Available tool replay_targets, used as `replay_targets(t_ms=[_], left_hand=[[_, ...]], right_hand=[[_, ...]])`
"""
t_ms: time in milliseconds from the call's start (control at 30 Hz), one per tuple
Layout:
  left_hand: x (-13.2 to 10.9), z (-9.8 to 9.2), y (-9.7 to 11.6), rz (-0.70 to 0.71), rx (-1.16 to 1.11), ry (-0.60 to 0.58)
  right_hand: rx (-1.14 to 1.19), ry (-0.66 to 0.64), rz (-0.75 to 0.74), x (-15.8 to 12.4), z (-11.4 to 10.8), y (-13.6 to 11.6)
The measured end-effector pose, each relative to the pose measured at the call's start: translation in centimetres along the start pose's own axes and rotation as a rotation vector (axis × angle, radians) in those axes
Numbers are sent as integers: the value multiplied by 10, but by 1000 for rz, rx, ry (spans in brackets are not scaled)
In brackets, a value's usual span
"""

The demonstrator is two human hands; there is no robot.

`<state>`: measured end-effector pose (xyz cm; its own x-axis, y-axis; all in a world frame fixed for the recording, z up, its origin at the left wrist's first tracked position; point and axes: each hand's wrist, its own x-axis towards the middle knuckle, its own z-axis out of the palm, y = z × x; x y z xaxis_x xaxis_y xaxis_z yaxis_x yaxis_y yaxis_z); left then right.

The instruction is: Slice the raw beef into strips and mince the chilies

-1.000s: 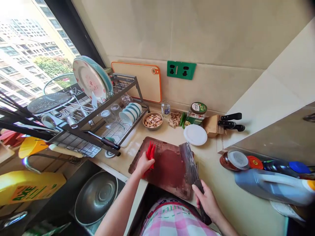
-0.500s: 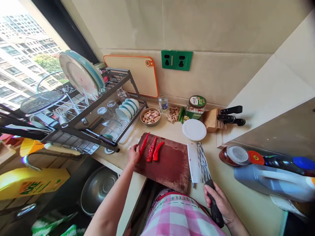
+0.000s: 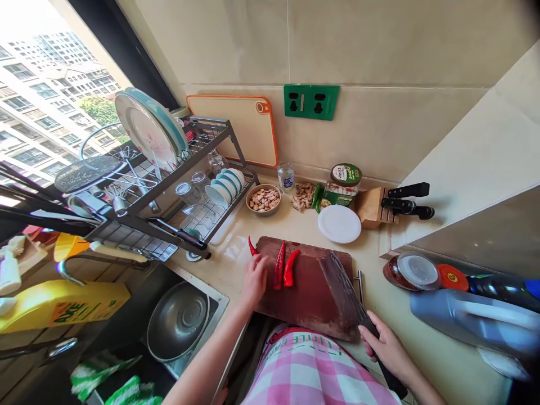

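Observation:
Two red chillies lie side by side on the brown cutting board (image 3: pixel 304 306), the wrinkled chilli (image 3: pixel 279 265) left of the smooth chilli (image 3: pixel 291 268). My left hand (image 3: pixel 254 280) is at the board's left edge over another red chilli (image 3: pixel 252 246), whose tip sticks out beyond the fingers. The fingers are bent together, and their grip is partly hidden. My right hand (image 3: pixel 382 343) is wrapped round the black handle of a cleaver (image 3: pixel 340 281). Its blade, dark with reflection, is over the right part of the board.
Behind the board are a bowl of garlic (image 3: pixel 264 200), a glass (image 3: pixel 286 176), ginger (image 3: pixel 303 197), green chillies (image 3: pixel 316 197), a white plate (image 3: pixel 339 224) and a knife block (image 3: pixel 369 208). A dish rack (image 3: pixel 177 197) and sink are left; bottles and jars (image 3: pixel 418 271) are right.
The cleaver has swung left from beside the board to over its right part, and its blade is tilted differently. My left hand has shifted slightly on the left chilli. The view has moved a little.

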<state>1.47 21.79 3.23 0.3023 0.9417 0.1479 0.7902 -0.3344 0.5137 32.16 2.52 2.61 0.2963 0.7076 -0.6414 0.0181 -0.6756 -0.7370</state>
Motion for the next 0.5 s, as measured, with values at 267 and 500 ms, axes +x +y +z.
replay_targets(t_ms=[267, 500], left_hand=[[67, 5, 61, 767, 168, -627], [36, 59, 90, 730, 88, -362]], right_hand=[[-253, 24, -72, 4, -2, 2], [-310, 25, -129, -2, -9, -3]])
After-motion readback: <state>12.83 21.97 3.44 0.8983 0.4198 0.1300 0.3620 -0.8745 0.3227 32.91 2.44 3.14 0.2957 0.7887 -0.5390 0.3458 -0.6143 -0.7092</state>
